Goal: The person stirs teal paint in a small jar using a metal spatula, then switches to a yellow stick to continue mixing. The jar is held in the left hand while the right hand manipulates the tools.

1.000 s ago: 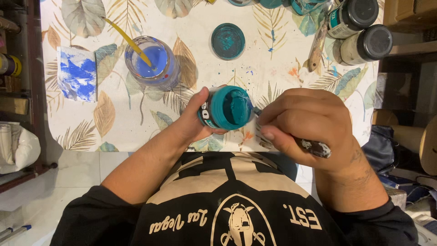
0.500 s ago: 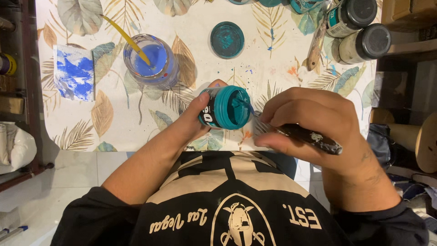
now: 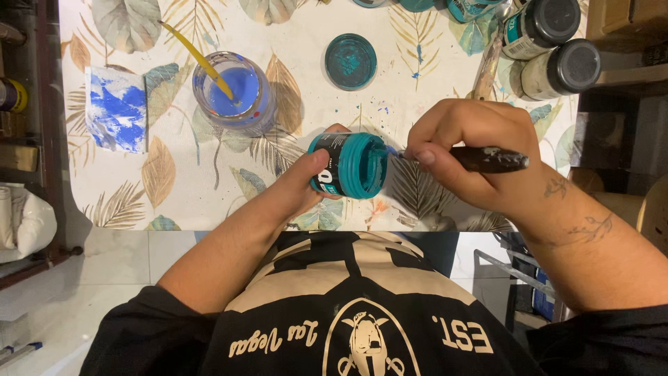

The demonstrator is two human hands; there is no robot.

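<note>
Teal paint jar [image 3: 351,166] is sitting tipped on its side over the near edge of the bench [image 3: 431,83], open mouth facing the right hand. Going big to small: the bench is wearing a leaf-print cover, and further back a glass of blue water [image 3: 233,90] is holding a yellow-handled brush [image 3: 198,59]. Left of that, a paint-smeared blue rag [image 3: 117,109] is lying flat. Two dark-lidded jars [image 3: 557,49] are standing at the far right corner, and the teal lid [image 3: 351,61] is lying loose behind the jar, well apart from it. The left hand [image 3: 306,188] is gripping the jar around its body, thumb on top. The right hand [image 3: 473,160] is pinching a dark-handled brush [image 3: 487,159], tip right at the jar's rim.
</note>
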